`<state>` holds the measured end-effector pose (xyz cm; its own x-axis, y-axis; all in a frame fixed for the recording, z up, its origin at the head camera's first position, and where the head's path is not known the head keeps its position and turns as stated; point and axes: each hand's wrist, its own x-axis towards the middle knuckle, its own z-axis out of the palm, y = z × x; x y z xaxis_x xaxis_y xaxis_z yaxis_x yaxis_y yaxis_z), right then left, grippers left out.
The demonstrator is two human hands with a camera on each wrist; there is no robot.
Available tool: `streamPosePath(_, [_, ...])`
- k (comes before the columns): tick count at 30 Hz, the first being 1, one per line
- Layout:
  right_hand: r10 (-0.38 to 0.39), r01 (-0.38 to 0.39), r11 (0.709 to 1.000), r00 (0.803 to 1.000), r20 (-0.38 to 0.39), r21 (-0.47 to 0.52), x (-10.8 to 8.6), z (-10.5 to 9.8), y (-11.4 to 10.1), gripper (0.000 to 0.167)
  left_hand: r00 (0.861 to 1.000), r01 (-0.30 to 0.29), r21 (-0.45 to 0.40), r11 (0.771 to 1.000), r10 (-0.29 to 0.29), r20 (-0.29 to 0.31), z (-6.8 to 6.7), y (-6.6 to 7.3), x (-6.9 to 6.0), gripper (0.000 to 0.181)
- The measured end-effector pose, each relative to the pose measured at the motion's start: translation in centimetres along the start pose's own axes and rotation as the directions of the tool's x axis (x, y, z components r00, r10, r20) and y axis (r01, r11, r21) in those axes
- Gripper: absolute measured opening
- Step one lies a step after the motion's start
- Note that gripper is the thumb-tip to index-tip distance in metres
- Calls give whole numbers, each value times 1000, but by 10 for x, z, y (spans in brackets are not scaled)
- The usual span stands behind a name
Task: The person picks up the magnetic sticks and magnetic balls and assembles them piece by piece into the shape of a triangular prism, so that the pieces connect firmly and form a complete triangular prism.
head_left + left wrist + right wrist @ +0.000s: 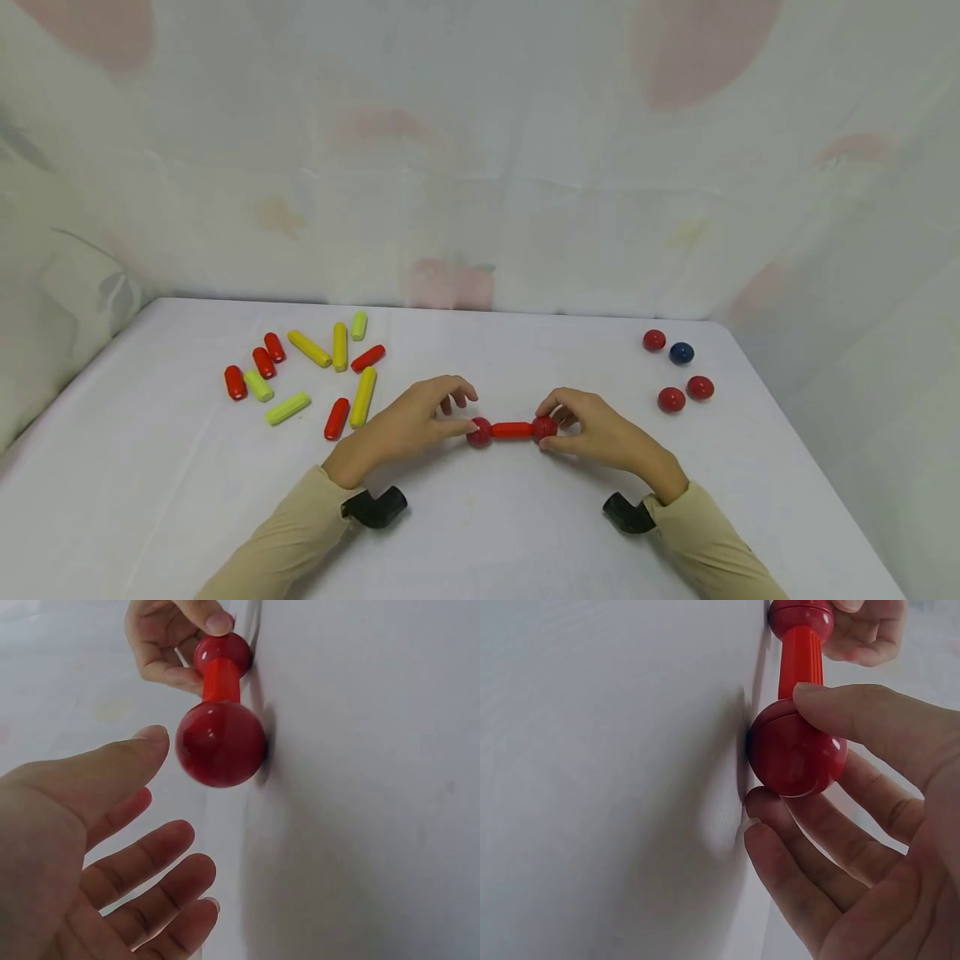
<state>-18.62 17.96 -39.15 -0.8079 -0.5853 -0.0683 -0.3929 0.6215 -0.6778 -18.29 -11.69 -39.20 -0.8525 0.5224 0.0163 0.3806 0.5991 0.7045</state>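
Two red balls joined by a short red rod (512, 430) lie in line on the white table. Beside the left red ball (221, 744), my left hand (408, 423) has its fingers spread and relaxed; in the left wrist view a gap shows between thumb and ball. My right hand (600, 427) holds the right red ball (796, 750), thumb on one side near the rod's end and fingers round the other. The rod (801, 660) runs straight from one ball to the other. In the right wrist view, only part of the left hand shows at the top.
Several red, yellow and lime rods lie at the left, among them a yellow rod (363, 397) and a red rod (337, 419) near my left wrist. At the right are three red balls, one here (671, 400), and a dark blue ball (682, 353). A patterned cloth (480, 167) hangs behind.
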Motion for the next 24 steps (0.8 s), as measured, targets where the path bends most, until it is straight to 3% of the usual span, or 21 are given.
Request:
streamPosePath(11, [11, -10, 1000, 1000, 9, -23, 0, 0, 2, 34, 995, -6, 24, 1000, 8, -101, -18, -6, -2, 33])
streamPosePath(24, [14, -14, 1000, 1000, 5, -27, 0, 0, 1, 34, 978, 19, 61, 998, -6, -207, -35, -23, -5, 32])
